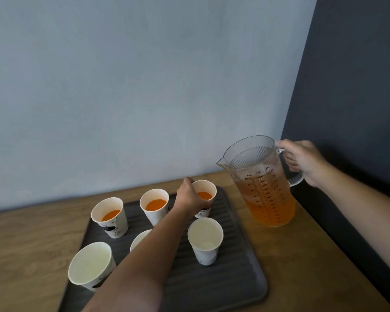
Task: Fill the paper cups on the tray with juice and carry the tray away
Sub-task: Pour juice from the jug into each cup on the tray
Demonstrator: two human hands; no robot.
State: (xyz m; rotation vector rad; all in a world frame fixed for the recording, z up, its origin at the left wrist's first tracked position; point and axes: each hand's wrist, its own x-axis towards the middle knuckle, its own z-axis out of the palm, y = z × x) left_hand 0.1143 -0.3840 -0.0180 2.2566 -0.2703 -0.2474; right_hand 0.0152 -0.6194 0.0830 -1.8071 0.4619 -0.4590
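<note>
A dark ribbed tray (234, 278) lies on the wooden table and carries several white paper cups. The back row holds orange juice: back left cup (109, 218), back middle cup (154, 204), back right cup (206, 193). My left hand (190, 198) is wrapped around the back right cup. The front right cup (205, 239) and front left cup (89, 265) are empty; a front middle cup (140, 240) is mostly hidden by my forearm. My right hand (302, 162) grips the handle of a clear measuring pitcher (263, 183), upright to the right of the tray, about half full of juice.
The wooden table (27, 244) meets a pale blue wall at the back and a dark wall (358, 86) on the right. The pitcher sits over the table strip between tray and dark wall. Bare wood lies left of the tray.
</note>
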